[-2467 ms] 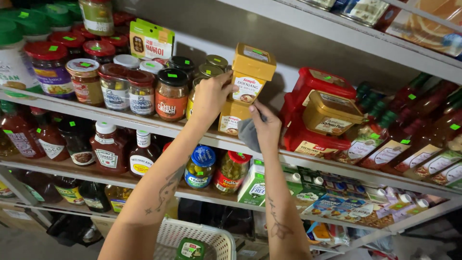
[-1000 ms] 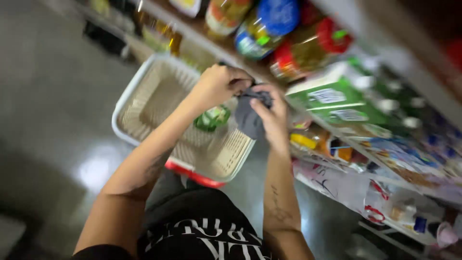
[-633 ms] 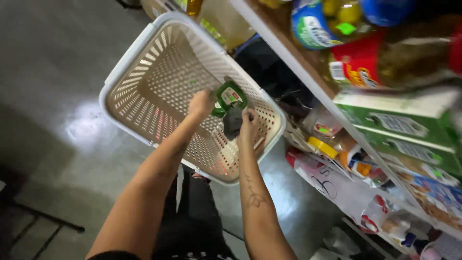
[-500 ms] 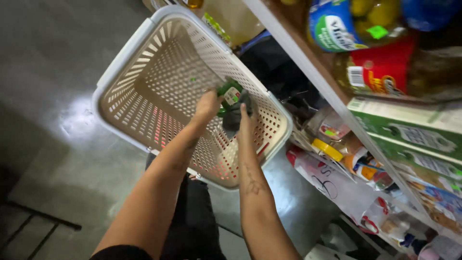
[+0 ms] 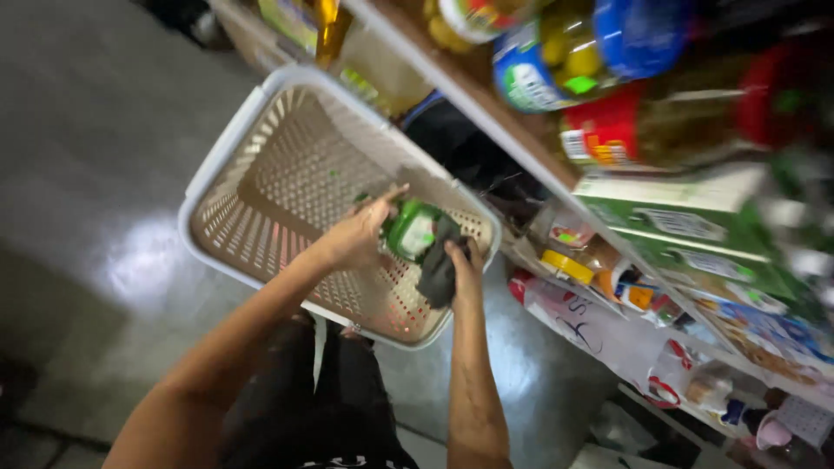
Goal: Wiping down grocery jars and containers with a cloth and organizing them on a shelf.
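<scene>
I look down into a beige plastic basket (image 5: 261, 174) with a white rim, standing on the floor by the shelves. My left hand (image 5: 356, 234) grips a small green-lidded container (image 5: 413, 230) over the basket's right part. My right hand (image 5: 460, 265) holds a dark grey cloth (image 5: 439, 260) pressed against that container's right side. Both forearms reach down from the bottom of the view.
Store shelves (image 5: 521, 148) run along the right, with jars and bottles on top, green cartons (image 5: 686, 226) below and packets (image 5: 591, 321) on the lowest level. Grey glossy floor (image 5: 95, 200) lies left of the basket.
My hands came down from the upper shelf to the basket. In the last half second the container and cloth stayed over the basket while the view shifted slightly.
</scene>
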